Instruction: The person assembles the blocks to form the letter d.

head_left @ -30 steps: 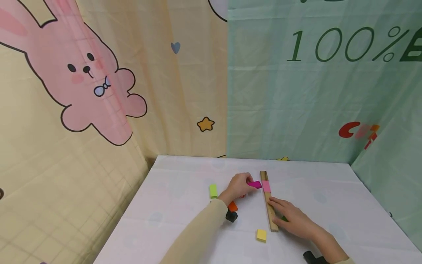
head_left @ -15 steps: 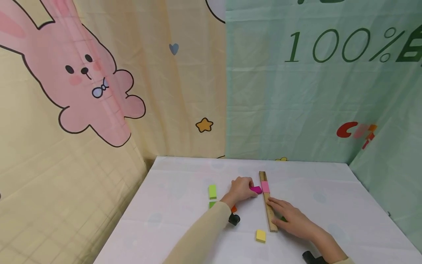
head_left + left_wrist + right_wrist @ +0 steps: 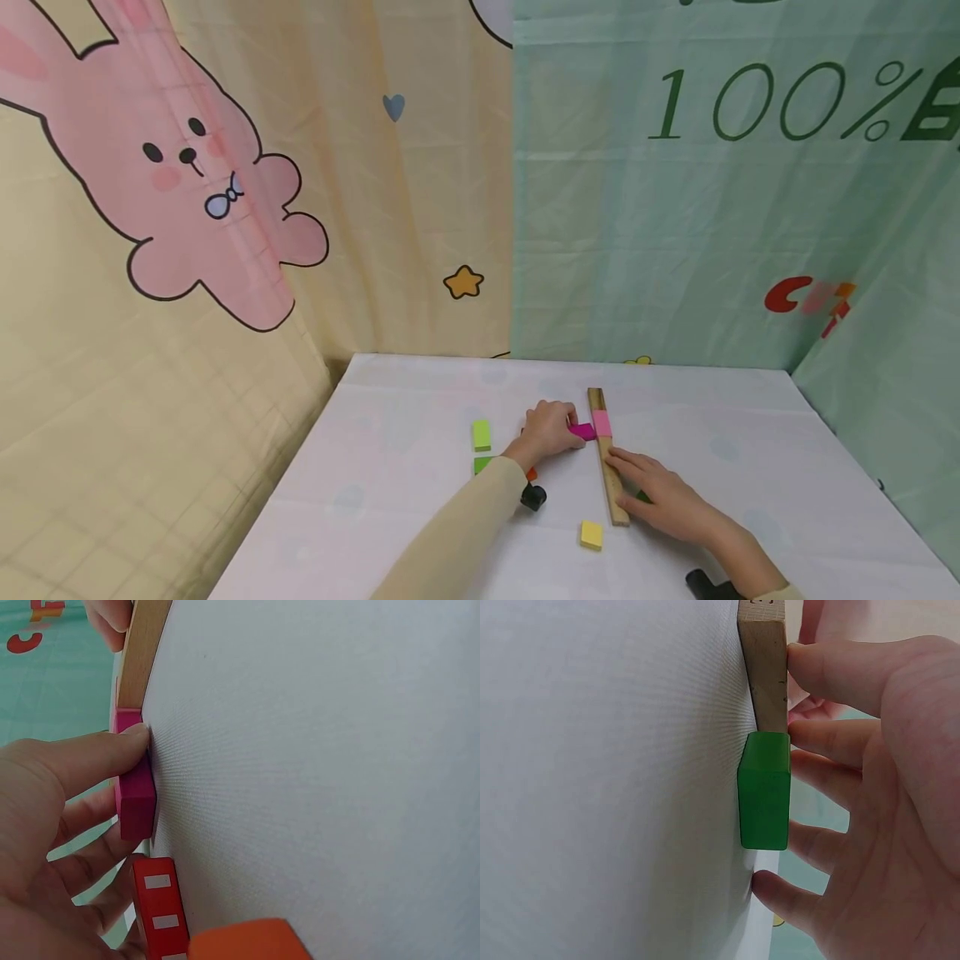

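Observation:
My left hand (image 3: 549,427) pinches a magenta block (image 3: 137,810) between thumb and fingers, low over the white table. Its far end meets the left side of a long wooden strip (image 3: 609,467), beside a pink block (image 3: 602,423) that lies in line with the wood. My right hand (image 3: 667,498) rests against the strip's right side, fingers extended. Beneath that palm a green block (image 3: 765,802) sits against the strip, mostly hidden in the head view. Under my left fingers is a red block with white squares (image 3: 159,900), near an orange block (image 3: 247,941).
Left of my left forearm lie a lime block (image 3: 482,436) and a green block (image 3: 482,464), partly covered by the sleeve. A yellow block (image 3: 591,535) sits near the strip's close end. Printed cloth walls (image 3: 420,208) border the white table (image 3: 360,500).
Over the first half second my left hand brought the magenta block slightly closer to me and against the strip. Since then both hands stay nearly still.

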`<state>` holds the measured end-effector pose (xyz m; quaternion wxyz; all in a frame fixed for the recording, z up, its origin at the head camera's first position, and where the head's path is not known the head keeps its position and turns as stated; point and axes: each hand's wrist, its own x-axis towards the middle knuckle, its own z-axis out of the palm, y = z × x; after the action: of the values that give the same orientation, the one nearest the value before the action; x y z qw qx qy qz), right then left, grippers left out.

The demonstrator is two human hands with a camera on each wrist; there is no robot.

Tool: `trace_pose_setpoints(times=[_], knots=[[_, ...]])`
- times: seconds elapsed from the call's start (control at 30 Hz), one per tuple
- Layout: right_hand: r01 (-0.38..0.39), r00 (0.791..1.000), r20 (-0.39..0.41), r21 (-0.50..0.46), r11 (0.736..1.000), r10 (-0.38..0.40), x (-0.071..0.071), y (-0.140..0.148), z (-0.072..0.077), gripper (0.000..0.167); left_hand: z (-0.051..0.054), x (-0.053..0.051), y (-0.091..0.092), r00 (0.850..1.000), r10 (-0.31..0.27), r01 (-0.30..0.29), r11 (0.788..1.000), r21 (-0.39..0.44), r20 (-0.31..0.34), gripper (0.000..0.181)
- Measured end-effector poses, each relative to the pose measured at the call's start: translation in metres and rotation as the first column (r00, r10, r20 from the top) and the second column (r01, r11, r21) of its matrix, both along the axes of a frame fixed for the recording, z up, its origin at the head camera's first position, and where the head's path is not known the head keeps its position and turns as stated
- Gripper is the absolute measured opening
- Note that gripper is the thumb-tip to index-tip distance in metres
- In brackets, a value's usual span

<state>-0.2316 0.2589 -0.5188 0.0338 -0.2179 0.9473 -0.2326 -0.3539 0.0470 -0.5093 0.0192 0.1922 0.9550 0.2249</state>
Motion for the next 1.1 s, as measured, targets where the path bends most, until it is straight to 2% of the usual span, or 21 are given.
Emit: trace_pose_setpoints(times=[0.27,1.1], knots=[[0.007,1.000,0.005,0.002,1.000,-0.007,-0.0005,-0.0007,0.0002,0.068,0.0006,0.0009,-0.0015,1.000,-0.012,0.012,1.000,0.020,-0.001,0.027],[0.024,1.000,0.008,0.014,1.000,-0.024,-0.0009,-0.0009,0.0000,0.069,-0.0027,-0.0014,-0.0001,1.000,-0.017,0.017,1.000,0.000,0.003,0.026]])
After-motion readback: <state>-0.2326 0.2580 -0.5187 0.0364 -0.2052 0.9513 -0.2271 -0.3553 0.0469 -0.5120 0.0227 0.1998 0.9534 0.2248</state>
